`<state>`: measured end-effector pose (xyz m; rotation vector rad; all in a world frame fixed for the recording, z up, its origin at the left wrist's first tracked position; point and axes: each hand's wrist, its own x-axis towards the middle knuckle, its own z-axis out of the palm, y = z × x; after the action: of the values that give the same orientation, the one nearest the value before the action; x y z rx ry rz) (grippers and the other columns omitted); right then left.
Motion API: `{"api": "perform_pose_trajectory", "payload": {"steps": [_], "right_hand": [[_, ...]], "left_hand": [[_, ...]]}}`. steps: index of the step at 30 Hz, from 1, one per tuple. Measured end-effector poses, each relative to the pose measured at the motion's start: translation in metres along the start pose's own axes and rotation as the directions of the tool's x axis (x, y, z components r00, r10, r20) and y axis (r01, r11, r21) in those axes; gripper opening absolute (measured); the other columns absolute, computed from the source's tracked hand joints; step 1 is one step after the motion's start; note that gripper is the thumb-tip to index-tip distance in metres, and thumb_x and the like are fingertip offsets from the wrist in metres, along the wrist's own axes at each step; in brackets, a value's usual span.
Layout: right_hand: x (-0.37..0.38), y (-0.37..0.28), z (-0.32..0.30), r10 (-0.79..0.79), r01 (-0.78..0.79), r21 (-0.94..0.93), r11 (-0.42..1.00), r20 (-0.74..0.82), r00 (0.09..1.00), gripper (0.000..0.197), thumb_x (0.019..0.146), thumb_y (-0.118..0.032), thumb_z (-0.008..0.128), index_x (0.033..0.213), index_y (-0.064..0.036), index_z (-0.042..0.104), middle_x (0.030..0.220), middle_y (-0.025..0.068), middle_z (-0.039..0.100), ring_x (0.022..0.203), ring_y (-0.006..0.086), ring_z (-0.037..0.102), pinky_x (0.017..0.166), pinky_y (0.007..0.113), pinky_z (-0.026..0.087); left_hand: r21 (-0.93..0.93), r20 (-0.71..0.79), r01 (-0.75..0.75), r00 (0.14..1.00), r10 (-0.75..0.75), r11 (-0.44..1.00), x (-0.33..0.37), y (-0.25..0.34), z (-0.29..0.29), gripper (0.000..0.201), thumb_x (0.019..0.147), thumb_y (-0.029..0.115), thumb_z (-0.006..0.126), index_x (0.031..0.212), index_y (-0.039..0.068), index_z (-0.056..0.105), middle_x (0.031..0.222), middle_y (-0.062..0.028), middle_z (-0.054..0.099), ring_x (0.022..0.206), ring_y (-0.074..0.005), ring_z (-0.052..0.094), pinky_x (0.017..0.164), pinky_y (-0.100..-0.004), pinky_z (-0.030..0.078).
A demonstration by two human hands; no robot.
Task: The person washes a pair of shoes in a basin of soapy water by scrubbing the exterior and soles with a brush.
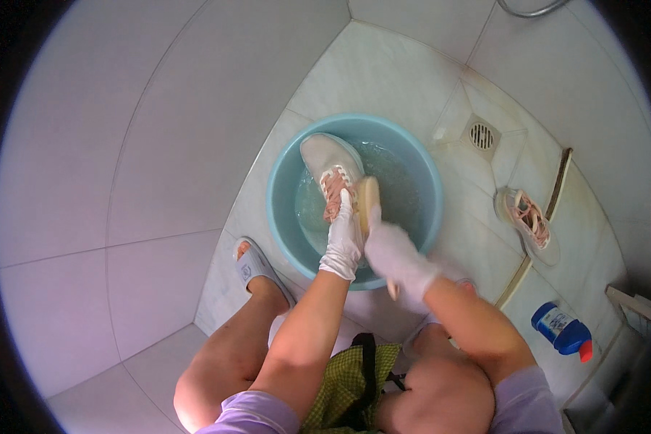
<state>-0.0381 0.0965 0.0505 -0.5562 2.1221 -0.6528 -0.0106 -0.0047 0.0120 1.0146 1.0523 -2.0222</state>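
Note:
Over a light blue basin (428, 177) of cloudy, sudsy water (398, 170), a pale sneaker (325, 155) with pink laces lies tilted, its toe toward the far left rim. My left hand (343, 242), in a white glove, grips the sneaker at its near end; part of the fingers is hidden there. In my right hand (398, 257), also gloved in white and a little blurred, is a scrubbing brush (369, 195) with a light wooden-looking back. The brush presses along the right side of the sneaker, and its bristles are mostly hidden.
A second sneaker (532, 224) with pink laces rests on the tiles by a raised strip (517, 282) at right. Near it lies a blue bottle (560, 329) with a red cap. A floor drain (482, 135) sits far right; a tiled wall (159, 159) rises at left.

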Motion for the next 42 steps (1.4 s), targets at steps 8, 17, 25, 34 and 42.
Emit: {"api": "perform_pose_trajectory", "payload": {"steps": [8,17,25,34,42], "right_hand": [[-0.016,0.001,-0.004,0.061,-0.058,-0.031,0.998,0.102,0.993,0.059,0.084,-0.010,0.045,0.136,0.0119,0.028,0.094,0.0323,0.064,0.088,0.0446,0.064,0.080,0.050,0.051],[-0.026,0.010,-0.007,0.110,-0.085,-0.124,0.989,0.214,0.971,0.058,0.084,-0.008,0.043,0.137,0.0119,0.028,0.099,0.0327,0.063,0.093,0.0439,0.064,0.082,0.048,0.050],[0.032,0.041,-0.033,0.151,-0.148,-0.075,0.986,0.035,0.988,0.065,0.086,-0.007,0.045,0.144,0.0088,0.022,0.106,0.0316,0.062,0.098,0.0395,0.064,0.082,0.044,0.051],[0.031,0.053,-0.029,0.215,-0.114,0.510,0.853,-0.144,0.966,0.043,0.100,-0.025,0.039,0.135,-0.0016,0.046,0.098,0.0179,0.063,0.085,0.0272,0.061,0.077,0.036,0.048],[-0.069,-0.007,-0.103,-0.230,0.251,0.020,0.968,-0.337,0.913,0.051,0.094,-0.013,0.043,0.143,0.0002,0.034,0.098,0.0233,0.061,0.083,0.0380,0.064,0.074,0.042,0.053]], "left_hand": [[-0.653,0.189,0.725,0.434,-0.881,0.217,0.052,0.067,-0.007,0.033,0.098,0.028,0.044,0.113,0.008,0.066,0.106,-0.0054,0.068,0.110,-0.0247,0.057,0.112,-0.0487,0.023],[-0.754,0.119,0.487,0.761,-0.638,0.441,0.059,0.080,-0.015,0.049,0.101,0.041,0.038,0.136,0.009,0.046,0.133,-0.0032,0.054,0.128,-0.0243,0.043,0.113,-0.0511,0.021],[-0.343,0.374,-0.577,0.639,-0.671,-0.741,0.030,0.020,-0.009,0.047,0.093,0.031,0.057,0.124,-0.004,0.052,0.111,-0.0216,0.062,0.102,-0.0398,0.059,0.104,-0.0403,0.036],[-0.731,0.163,-0.257,0.834,-0.527,-0.633,-0.017,0.033,0.025,0.043,0.089,0.035,0.059,0.121,0.005,0.056,0.081,-0.0180,0.066,0.074,-0.0370,0.065,0.072,-0.0414,0.052],[0.918,0.260,-0.239,0.965,0.025,-0.318,-0.048,-0.055,0.066,0.028,0.099,0.027,0.051,0.116,0.005,0.056,0.100,-0.0077,0.064,0.086,-0.0190,0.063,0.067,-0.0340,0.051]]}}
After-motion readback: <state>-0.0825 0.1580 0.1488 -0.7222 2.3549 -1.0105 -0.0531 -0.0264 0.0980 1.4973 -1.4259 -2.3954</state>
